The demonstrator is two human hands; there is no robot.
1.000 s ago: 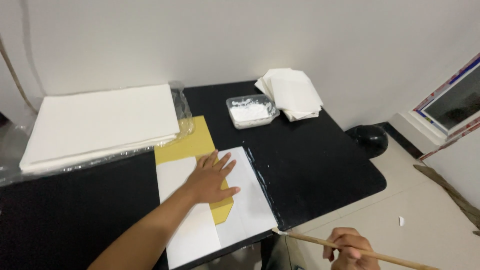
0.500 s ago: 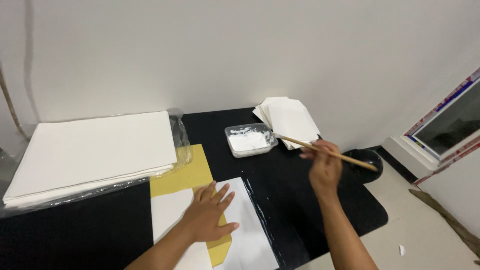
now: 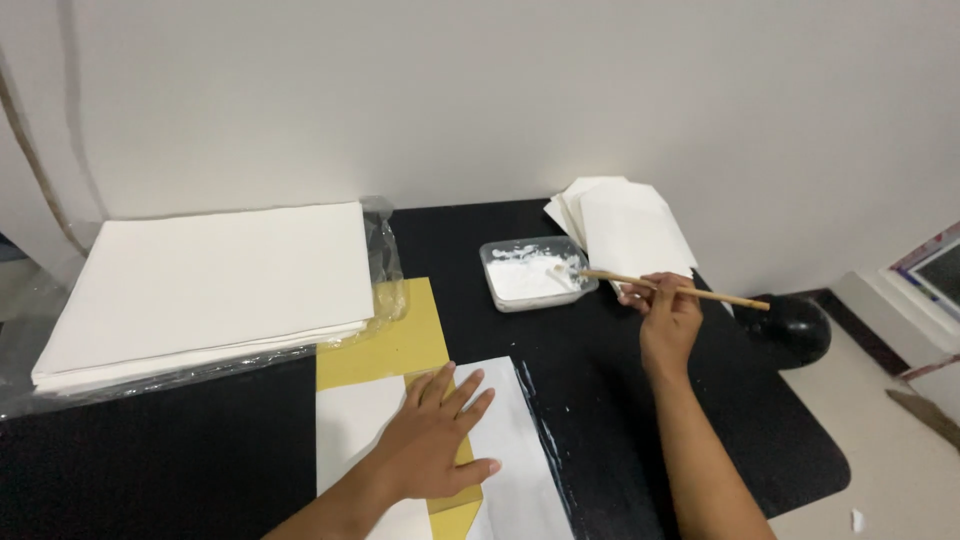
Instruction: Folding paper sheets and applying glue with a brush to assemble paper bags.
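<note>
The right hand (image 3: pixel 668 318) pinches a thin wooden stick (image 3: pixel 672 288) in closed fingers, its tip dipped in the white paste of a clear tray (image 3: pixel 535 273) at the hand's nine o'clock. The left hand (image 3: pixel 432 438) lies flat, fingers spread, holding nothing, on a white sheet (image 3: pixel 520 450) over yellow paper (image 3: pixel 385 345). A paper stack (image 3: pixel 210 285) sits at its eleven o'clock, folded white sheets (image 3: pixel 625 228) at the tray's two o'clock, on the black table (image 3: pixel 620 420).

your view is evenly lit by soft indoor light, dimmer toward the upper left of the frame. the black table (image 3: pixel 620 420) shows faint sheen, the plastic wrap (image 3: pixel 385 265) glints. shadows are weak. focus is sharp, edges bend slightly.
</note>
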